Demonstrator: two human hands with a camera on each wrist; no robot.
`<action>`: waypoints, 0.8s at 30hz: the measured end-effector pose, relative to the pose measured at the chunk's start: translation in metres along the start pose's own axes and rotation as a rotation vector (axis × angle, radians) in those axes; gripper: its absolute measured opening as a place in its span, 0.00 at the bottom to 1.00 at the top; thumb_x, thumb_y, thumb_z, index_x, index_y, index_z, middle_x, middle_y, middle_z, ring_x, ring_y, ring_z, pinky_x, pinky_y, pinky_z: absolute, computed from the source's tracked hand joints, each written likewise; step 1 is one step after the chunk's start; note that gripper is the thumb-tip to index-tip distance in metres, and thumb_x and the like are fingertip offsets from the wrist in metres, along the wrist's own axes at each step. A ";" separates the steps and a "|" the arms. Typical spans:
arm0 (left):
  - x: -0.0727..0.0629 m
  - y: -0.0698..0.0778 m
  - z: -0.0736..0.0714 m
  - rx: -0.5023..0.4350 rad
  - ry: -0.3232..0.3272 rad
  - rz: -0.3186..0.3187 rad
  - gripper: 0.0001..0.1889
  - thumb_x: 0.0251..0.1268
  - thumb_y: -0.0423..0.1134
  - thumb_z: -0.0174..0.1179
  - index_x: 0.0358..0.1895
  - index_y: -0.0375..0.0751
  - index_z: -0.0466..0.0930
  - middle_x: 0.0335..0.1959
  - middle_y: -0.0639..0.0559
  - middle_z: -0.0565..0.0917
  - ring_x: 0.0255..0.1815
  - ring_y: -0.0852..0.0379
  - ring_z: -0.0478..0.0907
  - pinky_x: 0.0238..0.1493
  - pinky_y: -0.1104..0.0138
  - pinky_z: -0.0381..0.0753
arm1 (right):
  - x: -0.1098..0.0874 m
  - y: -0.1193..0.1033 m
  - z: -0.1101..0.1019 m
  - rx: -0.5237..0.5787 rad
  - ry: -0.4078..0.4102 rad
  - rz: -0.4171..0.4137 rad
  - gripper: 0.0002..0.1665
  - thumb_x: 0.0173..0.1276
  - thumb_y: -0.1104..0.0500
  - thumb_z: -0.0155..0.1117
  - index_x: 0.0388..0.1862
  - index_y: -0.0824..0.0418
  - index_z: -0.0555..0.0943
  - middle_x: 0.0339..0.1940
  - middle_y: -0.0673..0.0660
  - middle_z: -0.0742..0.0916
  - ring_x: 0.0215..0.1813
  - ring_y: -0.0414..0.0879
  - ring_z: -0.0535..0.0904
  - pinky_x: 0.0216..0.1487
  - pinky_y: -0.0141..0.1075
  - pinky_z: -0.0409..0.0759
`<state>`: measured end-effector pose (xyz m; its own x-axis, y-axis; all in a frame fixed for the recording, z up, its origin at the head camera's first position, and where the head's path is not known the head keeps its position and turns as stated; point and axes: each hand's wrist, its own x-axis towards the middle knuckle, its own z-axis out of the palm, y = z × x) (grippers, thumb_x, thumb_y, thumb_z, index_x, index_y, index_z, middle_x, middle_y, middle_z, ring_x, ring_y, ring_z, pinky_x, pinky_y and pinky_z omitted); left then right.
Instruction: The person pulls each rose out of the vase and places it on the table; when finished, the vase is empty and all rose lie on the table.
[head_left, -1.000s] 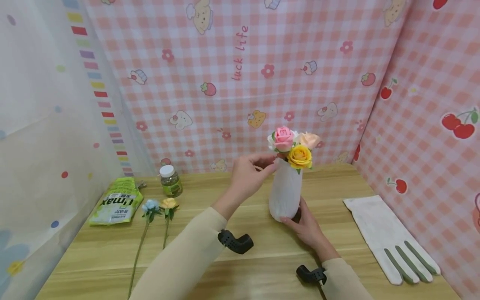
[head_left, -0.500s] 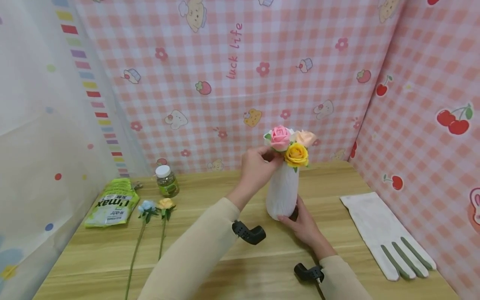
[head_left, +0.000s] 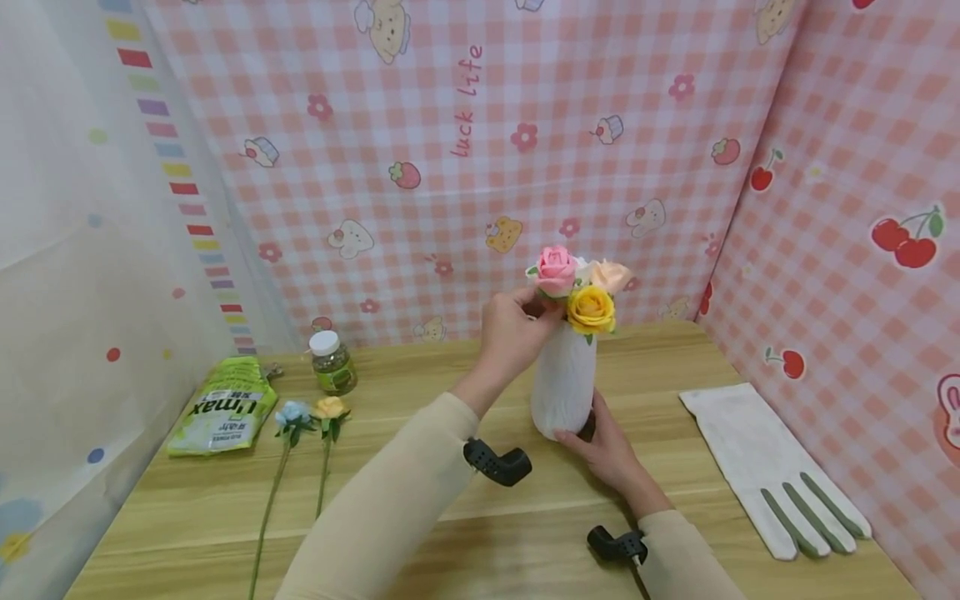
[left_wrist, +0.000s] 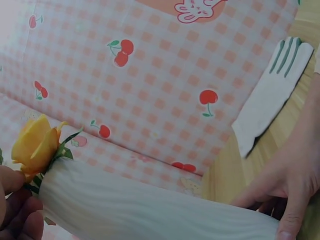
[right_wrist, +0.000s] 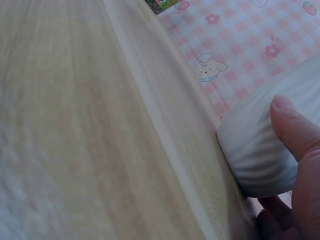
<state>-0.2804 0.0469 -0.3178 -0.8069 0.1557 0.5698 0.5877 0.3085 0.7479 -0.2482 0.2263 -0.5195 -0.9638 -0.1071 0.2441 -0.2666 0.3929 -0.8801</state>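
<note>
A white ridged vase stands on the table, holding a pink rose, a yellow rose, a peach rose and a white flower partly hidden behind them. My left hand is at the vase's mouth, its thumb and fingers pinching the pink rose just under its head; the stem itself is hidden. In the left wrist view those fingers are close beside the yellow rose. My right hand grips the vase low down, its thumb against the vase wall in the right wrist view.
On the left lie a blue flower and a yellow-orange flower with long stems. Behind them are a green packet and a white-lidded jar. A white glove lies at the right. Checked cloth hangs behind the table.
My left hand has moved from the vase's rim to under the pink rose and taken hold there. The pink rose has shifted slightly. The right hand keeps its grip on the vase.
</note>
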 end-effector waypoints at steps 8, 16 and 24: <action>0.002 0.005 -0.002 -0.033 0.008 0.001 0.05 0.59 0.35 0.68 0.38 0.40 0.87 0.26 0.53 0.85 0.26 0.64 0.80 0.27 0.72 0.81 | -0.001 -0.004 0.000 0.009 0.003 -0.036 0.53 0.62 0.51 0.70 0.77 0.52 0.48 0.70 0.61 0.68 0.68 0.56 0.66 0.66 0.54 0.64; 0.002 0.002 -0.004 -0.050 0.016 -0.007 0.05 0.60 0.35 0.67 0.38 0.39 0.87 0.28 0.52 0.86 0.26 0.62 0.80 0.28 0.72 0.81 | -0.010 -0.040 -0.004 0.013 -0.017 -0.013 0.50 0.64 0.60 0.68 0.76 0.62 0.49 0.69 0.68 0.67 0.68 0.63 0.66 0.65 0.58 0.64; 0.001 0.006 -0.007 -0.080 0.055 0.014 0.08 0.62 0.39 0.66 0.41 0.40 0.87 0.28 0.52 0.87 0.26 0.63 0.81 0.28 0.71 0.82 | -0.006 -0.024 -0.003 -0.007 0.004 0.018 0.52 0.62 0.52 0.71 0.76 0.57 0.50 0.70 0.65 0.68 0.68 0.60 0.66 0.66 0.57 0.63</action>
<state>-0.2774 0.0427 -0.3105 -0.7954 0.1069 0.5966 0.6036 0.2301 0.7634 -0.2357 0.2207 -0.4985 -0.9684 -0.0968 0.2297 -0.2492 0.4011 -0.8815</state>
